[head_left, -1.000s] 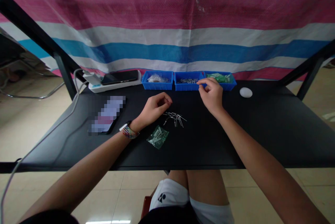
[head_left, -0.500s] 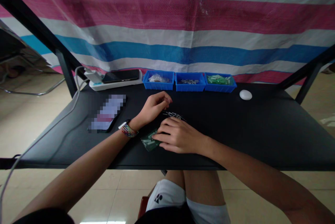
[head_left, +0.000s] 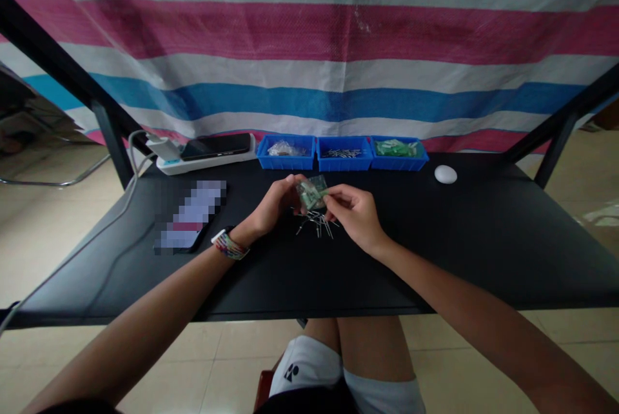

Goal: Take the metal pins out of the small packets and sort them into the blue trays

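Note:
Between my two hands a small clear plastic bag (head_left: 311, 193) with pale and green pieces inside is held up over the table. My right hand (head_left: 355, 211) pinches its right side between thumb and fingers. On the other side, my left hand (head_left: 276, 203) has its fingers closed at the bag's left edge; some of those fingertips are hidden behind it. Just below the bag, a loose pile of thin metal pins (head_left: 318, 225) lies on the black table (head_left: 309, 285).
Along the back stand three blue bins: one with clear bags (head_left: 286, 162), one with metal pins (head_left: 344, 164), one with green bags (head_left: 399, 163). A white power strip (head_left: 207, 162) carries a phone (head_left: 217, 146). Another phone (head_left: 193, 214) lies left; a white mouse (head_left: 445, 174) sits right.
The bag has been lifted off the table near the front and brought forward over the pins. My right hand moved away from me with it, and my left hand now meets it.

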`<state>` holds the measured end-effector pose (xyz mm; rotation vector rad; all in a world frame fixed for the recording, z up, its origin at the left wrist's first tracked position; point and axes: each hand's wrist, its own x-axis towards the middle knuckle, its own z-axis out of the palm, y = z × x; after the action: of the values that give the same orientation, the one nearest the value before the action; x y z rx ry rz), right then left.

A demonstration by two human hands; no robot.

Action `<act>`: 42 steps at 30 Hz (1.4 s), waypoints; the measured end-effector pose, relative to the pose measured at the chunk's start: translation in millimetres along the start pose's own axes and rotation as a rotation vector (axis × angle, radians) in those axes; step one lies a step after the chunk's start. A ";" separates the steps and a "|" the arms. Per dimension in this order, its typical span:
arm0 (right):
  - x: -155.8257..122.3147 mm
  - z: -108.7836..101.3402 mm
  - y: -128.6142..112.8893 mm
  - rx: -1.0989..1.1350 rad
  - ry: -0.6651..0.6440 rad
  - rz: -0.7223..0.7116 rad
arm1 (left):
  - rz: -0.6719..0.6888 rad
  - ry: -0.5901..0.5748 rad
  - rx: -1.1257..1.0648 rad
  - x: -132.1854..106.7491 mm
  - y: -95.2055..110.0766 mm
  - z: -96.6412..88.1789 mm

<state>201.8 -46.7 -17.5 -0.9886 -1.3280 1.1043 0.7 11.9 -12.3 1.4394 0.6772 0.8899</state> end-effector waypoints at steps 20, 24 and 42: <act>9.7 -6.8 -4.0 0.115 -0.043 0.101 | 0.032 0.002 0.203 -2.6 13.2 9.5; 10.9 -8.1 -3.4 0.114 0.000 0.075 | 0.078 0.010 0.262 -2.5 13.0 5.8; 7.7 -13.3 -8.3 -0.199 0.025 -0.281 | -0.060 0.018 0.177 -3.0 13.6 8.1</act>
<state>214.9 -40.0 -8.1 -0.9214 -1.5246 0.7564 4.5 4.0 1.3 1.5609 0.8251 0.8133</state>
